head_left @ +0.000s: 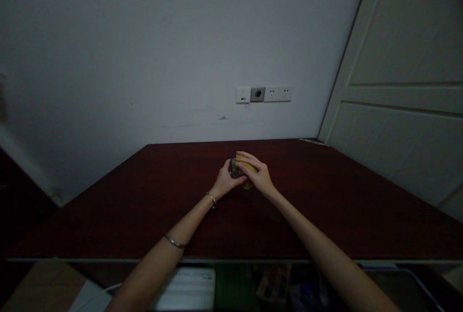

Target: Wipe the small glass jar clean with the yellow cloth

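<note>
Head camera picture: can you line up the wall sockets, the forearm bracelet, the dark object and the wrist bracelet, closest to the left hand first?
1. Dark object: right in the left hand.
2. Wrist bracelet: just behind that hand.
3. Forearm bracelet: farther down the same arm.
4. Wall sockets: farthest, on the wall beyond the table.

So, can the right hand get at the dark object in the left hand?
Probably yes: the right hand is close beside the dark object in the left hand, though the yellow item it holds may partly intervene.

Dark red table [108,215], white wall sockets [278,93], pale panelled door [408,51]
</note>
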The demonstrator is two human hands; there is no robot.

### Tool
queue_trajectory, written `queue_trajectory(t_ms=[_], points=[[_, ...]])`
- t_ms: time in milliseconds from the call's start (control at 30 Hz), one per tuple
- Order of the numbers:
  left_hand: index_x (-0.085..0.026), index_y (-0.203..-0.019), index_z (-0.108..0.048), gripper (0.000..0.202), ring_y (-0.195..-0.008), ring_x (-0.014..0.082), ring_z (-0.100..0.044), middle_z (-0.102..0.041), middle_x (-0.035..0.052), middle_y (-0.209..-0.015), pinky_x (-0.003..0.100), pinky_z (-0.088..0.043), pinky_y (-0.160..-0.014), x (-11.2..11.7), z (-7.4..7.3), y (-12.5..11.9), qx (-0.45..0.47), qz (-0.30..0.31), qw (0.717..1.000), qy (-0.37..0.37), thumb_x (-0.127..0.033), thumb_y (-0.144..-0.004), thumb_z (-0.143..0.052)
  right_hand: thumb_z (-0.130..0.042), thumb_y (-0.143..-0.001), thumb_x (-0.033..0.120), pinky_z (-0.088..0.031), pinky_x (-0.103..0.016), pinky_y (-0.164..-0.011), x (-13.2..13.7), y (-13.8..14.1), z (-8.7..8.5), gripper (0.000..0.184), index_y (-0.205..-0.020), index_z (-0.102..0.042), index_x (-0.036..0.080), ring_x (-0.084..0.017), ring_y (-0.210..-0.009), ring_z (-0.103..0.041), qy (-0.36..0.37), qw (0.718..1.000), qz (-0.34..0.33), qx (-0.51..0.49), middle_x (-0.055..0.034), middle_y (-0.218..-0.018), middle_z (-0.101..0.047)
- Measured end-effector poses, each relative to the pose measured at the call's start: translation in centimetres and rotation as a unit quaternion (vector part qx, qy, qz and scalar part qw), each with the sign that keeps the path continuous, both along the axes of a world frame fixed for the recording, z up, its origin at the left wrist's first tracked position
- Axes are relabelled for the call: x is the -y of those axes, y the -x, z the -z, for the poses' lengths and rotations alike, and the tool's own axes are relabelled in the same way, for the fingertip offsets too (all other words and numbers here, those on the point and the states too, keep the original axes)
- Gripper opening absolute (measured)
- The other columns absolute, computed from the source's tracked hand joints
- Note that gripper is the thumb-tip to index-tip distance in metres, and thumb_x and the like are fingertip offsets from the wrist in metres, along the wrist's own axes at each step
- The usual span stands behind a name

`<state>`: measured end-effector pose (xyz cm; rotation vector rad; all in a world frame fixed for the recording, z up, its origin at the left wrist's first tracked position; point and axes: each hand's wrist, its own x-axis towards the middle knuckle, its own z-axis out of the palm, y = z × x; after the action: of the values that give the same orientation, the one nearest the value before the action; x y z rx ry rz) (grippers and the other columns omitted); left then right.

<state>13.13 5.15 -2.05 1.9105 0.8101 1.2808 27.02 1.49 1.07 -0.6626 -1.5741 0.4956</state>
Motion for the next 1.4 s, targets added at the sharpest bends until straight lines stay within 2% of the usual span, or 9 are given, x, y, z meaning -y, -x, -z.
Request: queue_trajectory(t_ms=[233,467,600,833,1067,1167,1400], points=[[-0.015,-0.108,-0.047,0.061,-0.089,0.0191,-0.057,-0.060,0.0066,-0.099,0.029,-0.044,-0.080,0.2,0.0,-0.2,-0.021,-0.003,1.000,0.013,-0.040,-0.058,-0.074,-0.060,-0.077,0.036,-0.039,-0.040,-0.099,-1.1,-0.4,0.4,0.022,-0.093,-0.070,0.025,-0.022,-0.108,-0.056,0.045,0.998,-0.003,-0.048,-0.0054,-0.112,-0.064],[-0.016,-0.110,-0.046,0.060,-0.085,0.0186,-0.058,-0.060,0.0053,-0.096,0.029,-0.045,-0.075,-0.1,0.4,-0.5,-0.021,-0.032,0.999,0.021,-0.036,-0.060,-0.072,-0.062,-0.076,0.032,-0.042,-0.039,-0.096,0.2,0.0,0.1,0.015,-0.087,-0.071,0.026,-0.021,-0.105,-0.057,0.004,1.000,0.005,0.013,-0.0046,-0.113,-0.062],[-0.016,-0.110,-0.046,0.062,-0.087,0.0194,-0.058,-0.060,0.0057,-0.097,0.030,-0.045,-0.078,0.4,0.0,-0.3,-0.034,-0.033,0.999,-0.011,-0.038,-0.059,-0.073,-0.060,-0.077,0.031,-0.042,-0.038,-0.096,0.0,-0.2,0.1,0.018,-0.091,-0.070,0.026,-0.021,-0.106,-0.057,-0.005,1.000,0.007,0.002,-0.0050,-0.113,-0.062],[-0.017,-0.111,-0.045,0.068,-0.090,0.0210,-0.059,-0.062,0.0064,-0.098,0.031,-0.046,-0.081,0.8,-0.3,-0.4,-0.071,-0.026,0.997,-0.023,-0.042,-0.056,-0.075,-0.058,-0.078,0.036,-0.040,-0.039,-0.098,-1.5,-0.7,0.7,0.024,-0.095,-0.069,0.023,-0.021,-0.106,-0.057,0.057,0.997,0.020,-0.053,-0.0058,-0.110,-0.065],[-0.018,-0.114,-0.043,0.068,-0.087,0.0204,-0.061,-0.063,0.0058,-0.098,0.030,-0.048,-0.076,0.1,0.4,-0.5,-0.081,-0.074,0.994,-0.020,-0.038,-0.057,-0.074,-0.058,-0.079,0.025,-0.042,-0.039,-0.095,0.1,-0.5,0.3,0.017,-0.091,-0.070,0.026,-0.021,-0.107,-0.056,-0.037,0.998,0.008,0.044,-0.0052,-0.114,-0.061],[-0.019,-0.115,-0.042,0.069,-0.084,0.0210,-0.062,-0.063,0.0058,-0.097,0.031,-0.048,-0.073,0.0,0.5,-0.4,-0.100,-0.085,0.991,-0.026,-0.039,-0.057,-0.073,-0.057,-0.079,0.023,-0.042,-0.039,-0.095,0.2,-0.5,0.4,0.018,-0.093,-0.069,0.025,-0.021,-0.108,-0.055,-0.051,0.996,0.015,0.066,-0.0055,-0.114,-0.061],[-0.019,-0.115,-0.044,0.074,-0.085,0.0234,-0.062,-0.064,0.0071,-0.095,0.032,-0.048,-0.072,0.8,-0.2,-0.3,-0.136,-0.074,0.987,-0.049,-0.049,-0.055,-0.074,-0.058,-0.078,0.027,-0.042,-0.037,-0.095,-1.3,-0.8,0.7,0.017,-0.090,-0.070,0.023,-0.020,-0.102,-0.058,0.011,0.999,0.038,0.005,-0.0059,-0.104,-0.065]])
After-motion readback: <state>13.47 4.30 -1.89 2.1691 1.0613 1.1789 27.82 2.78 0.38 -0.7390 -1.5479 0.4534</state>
